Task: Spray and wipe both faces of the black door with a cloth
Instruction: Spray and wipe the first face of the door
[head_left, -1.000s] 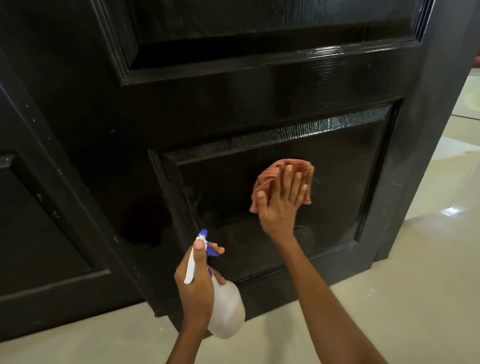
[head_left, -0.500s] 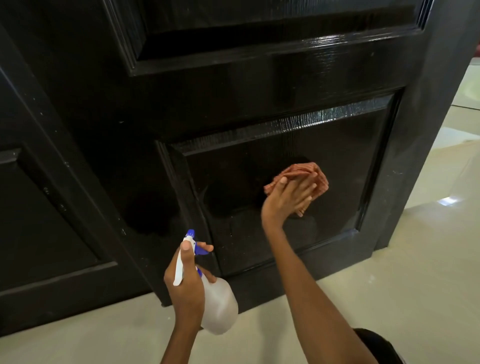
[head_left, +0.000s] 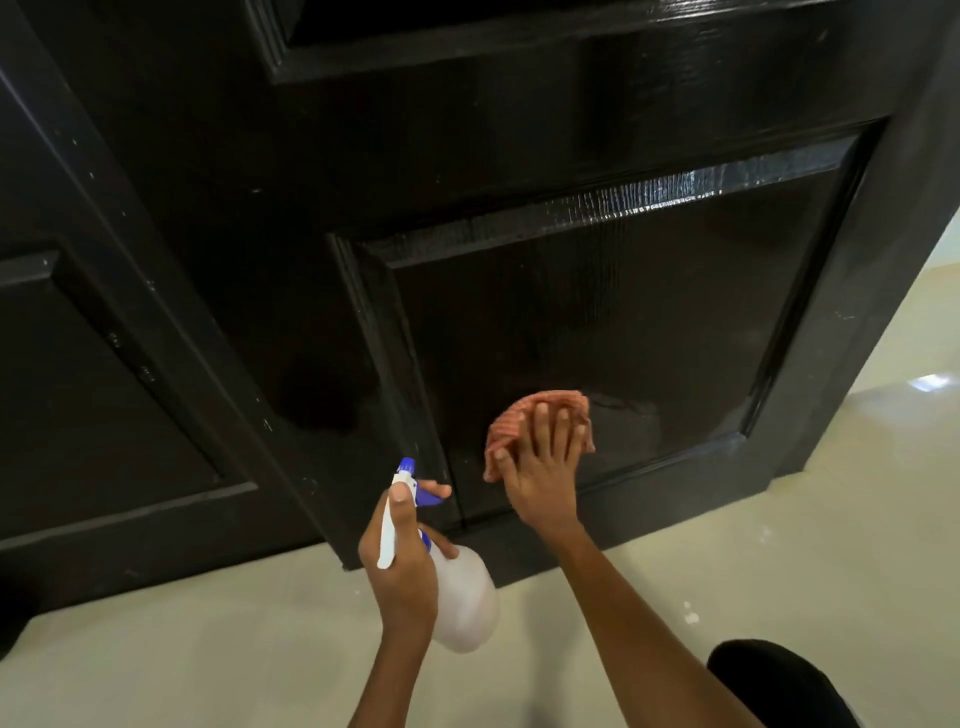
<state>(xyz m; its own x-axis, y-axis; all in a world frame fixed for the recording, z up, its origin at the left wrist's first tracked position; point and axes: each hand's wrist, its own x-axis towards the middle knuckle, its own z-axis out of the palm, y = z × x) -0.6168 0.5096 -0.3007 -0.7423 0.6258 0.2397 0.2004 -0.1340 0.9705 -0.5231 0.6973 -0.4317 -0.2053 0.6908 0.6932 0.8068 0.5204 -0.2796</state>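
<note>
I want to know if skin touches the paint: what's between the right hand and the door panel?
In the head view, the orange cloth lies between the right hand and the door's lower panel, fingers pressing it flat.

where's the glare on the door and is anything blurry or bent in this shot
Head view: glare streaks along the top bevel of the glossy black door's lower panel, and a bright patch shines on the pale floor at right. Head view: the wide lens bows the door's edges. Head view: the orange ribbed cloth under the right hand looks slightly soft; the left hand holding the white spray bottle is sharp.
</note>
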